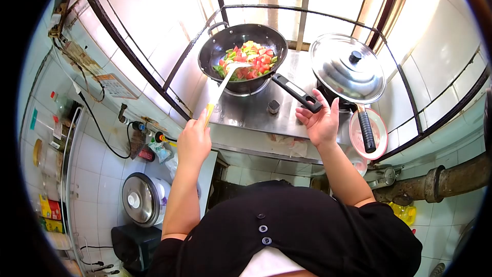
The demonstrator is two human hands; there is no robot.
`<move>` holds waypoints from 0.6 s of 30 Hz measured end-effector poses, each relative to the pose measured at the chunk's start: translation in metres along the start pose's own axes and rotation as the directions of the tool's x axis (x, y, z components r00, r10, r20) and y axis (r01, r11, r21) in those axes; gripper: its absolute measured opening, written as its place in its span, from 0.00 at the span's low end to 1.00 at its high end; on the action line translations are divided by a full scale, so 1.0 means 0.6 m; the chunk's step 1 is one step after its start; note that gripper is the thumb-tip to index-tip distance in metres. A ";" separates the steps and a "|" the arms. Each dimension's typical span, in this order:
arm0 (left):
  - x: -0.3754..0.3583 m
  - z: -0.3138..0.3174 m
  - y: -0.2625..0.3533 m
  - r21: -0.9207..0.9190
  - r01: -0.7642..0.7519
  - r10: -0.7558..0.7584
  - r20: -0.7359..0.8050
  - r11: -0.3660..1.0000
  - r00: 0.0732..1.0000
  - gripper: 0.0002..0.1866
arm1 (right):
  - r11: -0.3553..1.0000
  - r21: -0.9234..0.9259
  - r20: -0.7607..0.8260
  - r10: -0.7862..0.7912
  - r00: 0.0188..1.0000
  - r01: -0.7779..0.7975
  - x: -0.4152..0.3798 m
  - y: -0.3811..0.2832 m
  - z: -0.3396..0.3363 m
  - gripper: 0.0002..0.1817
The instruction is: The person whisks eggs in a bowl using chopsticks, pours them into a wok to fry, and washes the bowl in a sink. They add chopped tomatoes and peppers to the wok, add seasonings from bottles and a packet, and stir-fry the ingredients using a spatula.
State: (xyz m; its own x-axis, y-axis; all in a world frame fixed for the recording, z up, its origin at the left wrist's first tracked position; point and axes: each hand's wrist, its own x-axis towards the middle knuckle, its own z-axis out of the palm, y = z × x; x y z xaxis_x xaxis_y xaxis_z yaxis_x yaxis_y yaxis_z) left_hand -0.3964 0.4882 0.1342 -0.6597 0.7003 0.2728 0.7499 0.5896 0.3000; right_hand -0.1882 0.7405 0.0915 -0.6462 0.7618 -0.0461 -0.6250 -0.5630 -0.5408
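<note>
My left hand (195,141) is closed around the yellow handle of a spatula (223,88). The spatula's head rests among chopped red and green vegetables (262,62), which look like tomato and green pepper, inside a black wok (208,57). The wok sits on the left burner of a steel gas stove (238,114), its black handle (293,91) pointing toward me on the right. Beside the tip of that handle is my right hand (323,120), palm turned up and fingers spread.
A second pan with a steel lid (348,78) stands on the right burner, its ribbed handle (366,131) over a red-rimmed bowl (380,137). A black metal rail (302,8) runs behind the stove. On the left are a rice cooker (138,200) and a shelf with bottles and packets.
</note>
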 end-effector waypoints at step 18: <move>0.048 -0.207 0.018 0.072 -0.074 0.069 0.072 0.995 0.995 0.21 | 0.894 -0.442 -0.017 -0.088 0.996 0.071 0.008 -0.008 0.020 0.16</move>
State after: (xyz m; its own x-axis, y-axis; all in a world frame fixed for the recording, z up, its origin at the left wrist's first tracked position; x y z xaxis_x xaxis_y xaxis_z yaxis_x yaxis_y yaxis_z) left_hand -0.4134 0.4648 0.2586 -0.6011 0.7664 0.2265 0.7984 0.5634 0.2127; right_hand -0.1934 0.7429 0.1039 -0.5813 0.8136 -0.0128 -0.4117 -0.3076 -0.8578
